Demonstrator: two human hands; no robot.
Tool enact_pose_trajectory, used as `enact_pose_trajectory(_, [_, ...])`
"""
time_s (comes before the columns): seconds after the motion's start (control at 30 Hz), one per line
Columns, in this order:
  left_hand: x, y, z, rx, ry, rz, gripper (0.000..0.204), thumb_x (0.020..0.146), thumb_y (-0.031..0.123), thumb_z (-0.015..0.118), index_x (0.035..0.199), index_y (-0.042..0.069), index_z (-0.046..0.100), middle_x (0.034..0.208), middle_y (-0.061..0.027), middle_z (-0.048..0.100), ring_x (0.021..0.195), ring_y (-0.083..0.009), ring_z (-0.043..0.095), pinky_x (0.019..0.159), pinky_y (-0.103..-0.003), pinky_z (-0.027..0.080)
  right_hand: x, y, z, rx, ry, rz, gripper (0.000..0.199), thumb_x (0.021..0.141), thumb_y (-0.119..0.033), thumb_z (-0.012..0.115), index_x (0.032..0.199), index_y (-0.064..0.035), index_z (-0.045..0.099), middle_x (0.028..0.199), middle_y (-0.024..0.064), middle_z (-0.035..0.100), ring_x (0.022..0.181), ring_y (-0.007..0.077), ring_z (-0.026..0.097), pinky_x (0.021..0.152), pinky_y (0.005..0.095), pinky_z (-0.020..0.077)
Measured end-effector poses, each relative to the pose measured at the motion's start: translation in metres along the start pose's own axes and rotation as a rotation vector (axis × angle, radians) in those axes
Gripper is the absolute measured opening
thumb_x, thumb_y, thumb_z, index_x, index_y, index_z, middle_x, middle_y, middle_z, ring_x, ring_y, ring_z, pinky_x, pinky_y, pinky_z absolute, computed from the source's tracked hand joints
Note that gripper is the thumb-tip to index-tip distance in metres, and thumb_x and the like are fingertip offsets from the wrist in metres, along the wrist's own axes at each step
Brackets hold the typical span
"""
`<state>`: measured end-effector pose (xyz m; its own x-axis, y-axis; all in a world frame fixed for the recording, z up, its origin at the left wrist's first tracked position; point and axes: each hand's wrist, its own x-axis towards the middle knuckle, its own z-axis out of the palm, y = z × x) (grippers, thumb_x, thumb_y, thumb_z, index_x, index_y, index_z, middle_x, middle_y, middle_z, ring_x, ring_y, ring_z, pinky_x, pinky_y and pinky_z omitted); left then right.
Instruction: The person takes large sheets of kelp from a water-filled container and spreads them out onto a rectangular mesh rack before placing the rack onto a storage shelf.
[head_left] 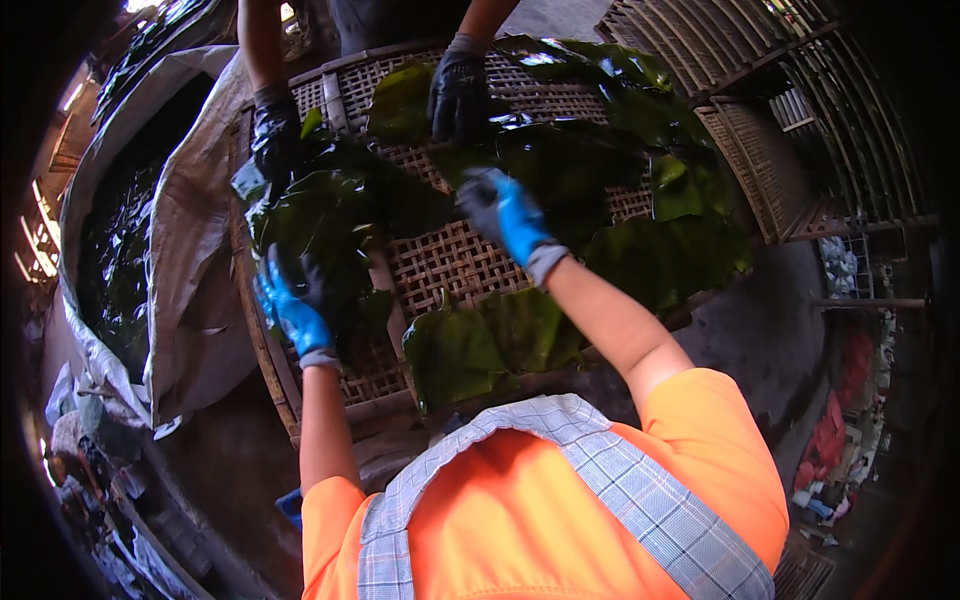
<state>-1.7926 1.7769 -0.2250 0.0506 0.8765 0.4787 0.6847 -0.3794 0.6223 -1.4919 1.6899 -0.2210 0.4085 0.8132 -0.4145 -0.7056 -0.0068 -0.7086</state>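
Large, glossy dark green leaves (460, 350) are spread over a woven bamboo rack (440, 262). My left hand (293, 308), in a blue and grey glove, rests at the left edge of a leaf pile (325, 215), fingers apart. Over the middle of the rack is my right hand (505, 215), gloved alike; motion smears its fingers, so a hold cannot be made out. Across the rack, another person's dark-gloved hands (460, 95) are also among the leaves, one at the pile's far left and one near the rack's far middle.
A large pale sack (200, 220) stands left of the rack, with more dark wet leaves (115, 230) inside. Slatted bamboo frames (755, 165) stand at the far right. Red and white scraps (825, 440) lie along the right side.
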Motion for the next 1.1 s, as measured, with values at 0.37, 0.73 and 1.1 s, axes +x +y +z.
enact_pose_trajectory(0.37, [-0.036, 0.077, 0.065, 0.07, -0.234, 0.234, 0.02, 0.082, 0.025, 0.06, 0.095, 0.011, 0.066, 0.095, -0.0097, 0.065, 0.094, -0.0318, 0.057, 0.088, -0.043, 0.042, 0.093, -0.141, -0.182, -1.427, 0.484, -0.166, 0.084, 0.064, -0.042, 0.081, 0.127, 0.0001, 0.045, 0.104, 0.0201, 0.065, 0.1, 0.0318, 0.061, 0.088, 0.0406, 0.0472])
enact_pose_trajectory(0.73, [-0.085, 0.272, 0.111, -1.937, -0.934, -0.911, 0.04, 0.095, 0.031, 0.048, 0.125, 0.004, 0.052, 0.11, -0.0086, 0.062, 0.1, -0.0201, 0.058, 0.089, -0.033, 0.046, -0.052, -0.122, -0.105, -1.517, -0.268, -1.27, 0.02, 0.071, -0.012, 0.068, 0.09, -0.0047, 0.067, 0.1, 0.0139, 0.064, 0.094, 0.029, 0.061, 0.084, 0.0355, 0.0496])
enact_pose_trajectory(1.1, [-0.122, 0.238, 0.054, -1.419, -0.588, -0.922, 0.033, 0.094, 0.024, 0.046, 0.12, 0.005, 0.055, 0.111, -0.0092, 0.062, 0.101, -0.0241, 0.059, 0.089, -0.039, 0.048, -0.127, -0.11, -0.141, -0.446, -0.584, -0.125, 0.039, 0.083, -0.001, 0.062, 0.122, -0.003, 0.054, 0.122, 0.0062, 0.057, 0.116, 0.0196, 0.052, 0.097, 0.0321, 0.0426])
